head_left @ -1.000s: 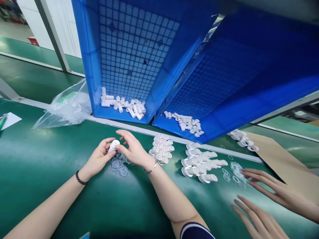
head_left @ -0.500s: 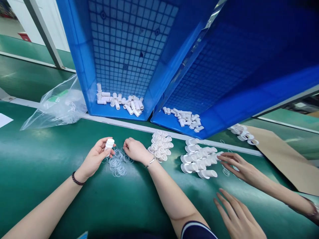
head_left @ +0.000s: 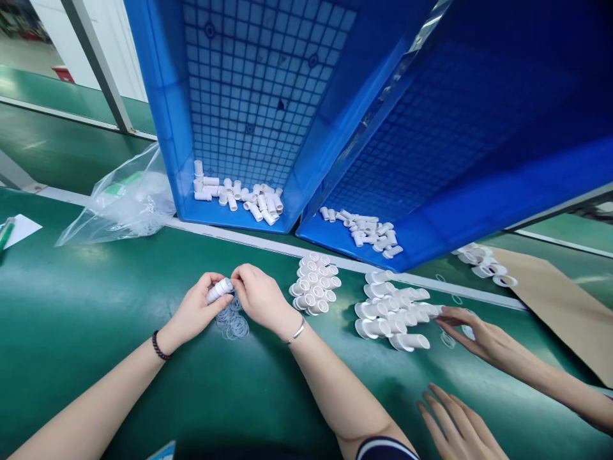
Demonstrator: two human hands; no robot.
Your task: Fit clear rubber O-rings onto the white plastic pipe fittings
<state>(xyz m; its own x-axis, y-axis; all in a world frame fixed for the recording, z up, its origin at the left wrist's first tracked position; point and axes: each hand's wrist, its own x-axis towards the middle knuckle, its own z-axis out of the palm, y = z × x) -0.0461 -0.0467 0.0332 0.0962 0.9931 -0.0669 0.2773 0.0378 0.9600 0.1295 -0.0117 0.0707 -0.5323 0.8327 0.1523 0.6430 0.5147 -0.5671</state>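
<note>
Across the green worktop (head_left: 268,402), both forearms are slanting inward. The left hand (head_left: 189,316) is curling around a white tube (head_left: 218,292), its thumb and fingers pinching the sides. The right hand (head_left: 263,297) is arching with its back upward, fingers bunching at the tube's near end; I cannot tell what they are pinching. Beside a pile of translucent rings (head_left: 233,327), the tube is tilting, its long axis pointing rightward and slightly away.
</note>
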